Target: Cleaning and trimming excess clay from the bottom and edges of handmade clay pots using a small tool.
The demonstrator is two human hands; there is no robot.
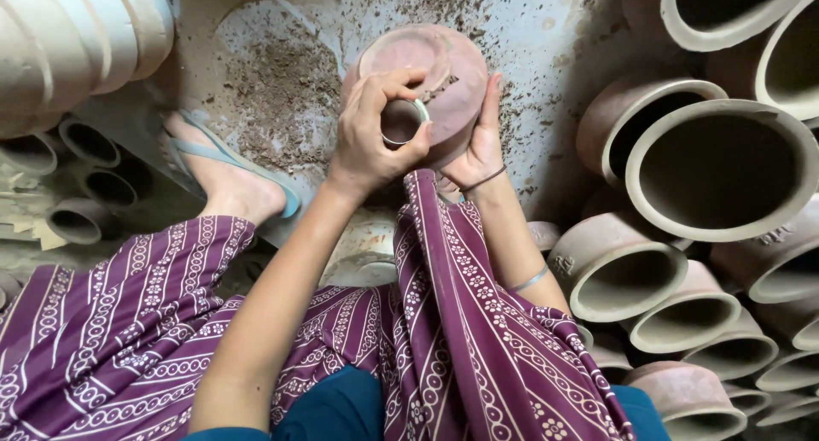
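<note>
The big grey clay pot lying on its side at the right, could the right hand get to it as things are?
Probably yes. The big grey clay pot lies open beside the right hand, nothing between them, but that hand now supports the reddish clay bowl.

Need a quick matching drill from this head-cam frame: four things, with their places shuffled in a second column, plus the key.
Things:
1. left hand
2. right hand
3. clay pot
4. sandalled foot

Places or states:
A. flat on the crumb-strewn floor, left of the arms
B. pinches a small ring against the pot
C. reddish, held up between both hands
D. cups the pot's right side, thread at the wrist

Pairs: 1-B, 2-D, 3-C, 4-A
</note>
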